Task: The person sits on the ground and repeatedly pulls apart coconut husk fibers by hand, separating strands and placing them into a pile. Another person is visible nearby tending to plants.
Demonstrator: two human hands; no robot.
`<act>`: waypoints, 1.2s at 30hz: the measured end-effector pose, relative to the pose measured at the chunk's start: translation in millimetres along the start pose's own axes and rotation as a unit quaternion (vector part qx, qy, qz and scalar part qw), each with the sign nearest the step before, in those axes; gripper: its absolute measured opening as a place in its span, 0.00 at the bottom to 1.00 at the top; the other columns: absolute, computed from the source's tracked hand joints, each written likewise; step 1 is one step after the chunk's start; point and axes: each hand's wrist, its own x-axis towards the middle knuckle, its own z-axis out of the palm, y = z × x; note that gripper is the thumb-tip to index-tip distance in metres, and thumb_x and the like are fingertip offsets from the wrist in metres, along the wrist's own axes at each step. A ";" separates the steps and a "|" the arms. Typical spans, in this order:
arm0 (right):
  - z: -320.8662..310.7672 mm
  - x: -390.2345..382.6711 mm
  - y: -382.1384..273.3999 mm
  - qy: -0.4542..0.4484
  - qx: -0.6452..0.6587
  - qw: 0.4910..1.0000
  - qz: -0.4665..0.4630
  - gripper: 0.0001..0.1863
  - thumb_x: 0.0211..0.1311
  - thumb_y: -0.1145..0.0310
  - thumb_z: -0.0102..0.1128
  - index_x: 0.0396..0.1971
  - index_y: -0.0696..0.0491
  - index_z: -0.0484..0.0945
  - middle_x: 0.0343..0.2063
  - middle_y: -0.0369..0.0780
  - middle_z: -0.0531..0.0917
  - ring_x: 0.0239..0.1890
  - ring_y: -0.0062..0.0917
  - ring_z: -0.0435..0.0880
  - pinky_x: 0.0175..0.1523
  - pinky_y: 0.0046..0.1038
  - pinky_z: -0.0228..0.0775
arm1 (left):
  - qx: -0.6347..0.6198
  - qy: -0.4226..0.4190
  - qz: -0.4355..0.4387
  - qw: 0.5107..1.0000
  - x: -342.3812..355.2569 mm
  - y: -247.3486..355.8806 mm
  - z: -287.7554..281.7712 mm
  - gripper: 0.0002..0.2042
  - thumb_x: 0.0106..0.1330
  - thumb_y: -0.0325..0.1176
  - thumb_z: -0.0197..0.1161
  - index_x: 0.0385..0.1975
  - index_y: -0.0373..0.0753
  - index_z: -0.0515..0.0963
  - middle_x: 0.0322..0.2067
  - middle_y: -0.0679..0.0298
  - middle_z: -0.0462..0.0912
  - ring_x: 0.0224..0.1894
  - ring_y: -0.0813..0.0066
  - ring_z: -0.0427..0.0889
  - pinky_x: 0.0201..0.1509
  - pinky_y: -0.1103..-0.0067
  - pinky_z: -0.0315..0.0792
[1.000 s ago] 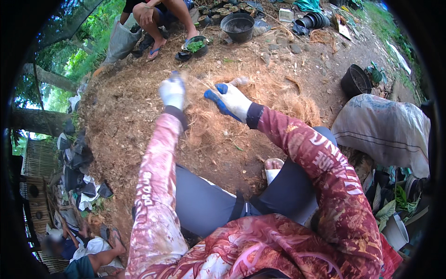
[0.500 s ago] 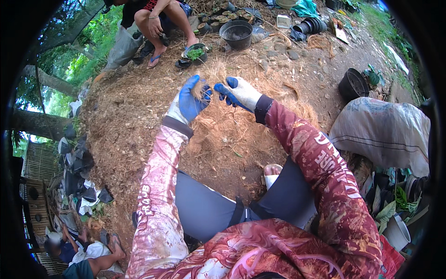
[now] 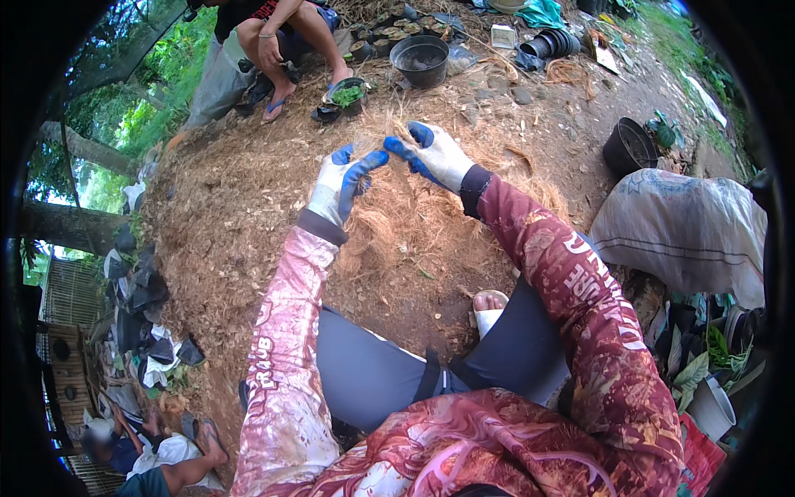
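Both of my hands wear white gloves with blue-coated palms and fingers, raised close together over the ground. My left hand (image 3: 339, 178) is closed on a wispy tuft of brown coconut fiber (image 3: 364, 147), its thumb toward the right hand. Fingers bent, my right hand (image 3: 435, 157) pinches strands of the same fiber at its fingertips. The two hands nearly meet, and the strands between them are too fine to trace. Below and around them lies a loose heap of orange-brown coconut fiber (image 3: 377, 236).
A person (image 3: 281, 41) squats at the far left by a small potted plant (image 3: 348, 95). Black pots (image 3: 421, 62) stand behind the fiber and at the right (image 3: 629, 149). A stuffed white sack (image 3: 679, 232) lies right. Another person (image 3: 166, 464) sits at lower left.
My left hand has turned, its thumb swinging toward the right hand. My right hand has tilted and risen slightly, still pinching fiber.
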 end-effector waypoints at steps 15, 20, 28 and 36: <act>1.3 53.5 22.9 0.194 0.107 0.975 -0.021 0.18 0.64 0.55 0.68 0.35 0.58 0.82 0.23 0.43 0.84 0.25 0.26 0.82 0.33 0.33 0.74 | 0.058 0.150 0.140 0.977 -3.5 2.4 16.1 0.19 0.58 0.36 0.77 0.49 0.38 0.83 0.34 0.72 0.86 0.24 0.89 0.73 0.28 0.87 0.68; -13.7 52.2 22.0 0.133 0.043 0.990 -0.019 0.20 0.64 0.54 0.69 0.35 0.60 0.80 0.24 0.39 0.83 0.23 0.18 0.77 0.30 0.27 0.71 | 0.038 0.150 0.144 0.977 -6.1 5.5 11.9 0.19 0.58 0.34 0.77 0.49 0.38 0.81 0.31 0.73 0.84 0.21 0.90 0.72 0.24 0.87 0.66; 7.5 19.9 -5.3 0.006 0.026 1.000 0.011 0.24 0.65 0.47 0.65 0.38 0.56 0.81 0.23 0.34 0.78 0.25 0.16 0.73 0.29 0.26 0.68 | -0.051 0.052 0.060 0.996 -4.5 0.8 8.9 0.15 0.64 0.32 0.71 0.49 0.38 0.81 0.35 0.69 0.87 0.21 0.89 0.72 0.23 0.88 0.64; 16.4 15.7 -2.5 0.047 0.010 0.999 0.026 0.18 0.67 0.52 0.65 0.30 0.54 0.81 0.19 0.30 0.75 0.21 0.14 0.70 0.26 0.24 0.61 | -0.053 0.098 0.043 0.993 0.3 -9.2 12.1 0.21 0.64 0.37 0.72 0.54 0.38 0.76 0.40 0.64 0.88 0.28 0.82 0.79 0.25 0.85 0.68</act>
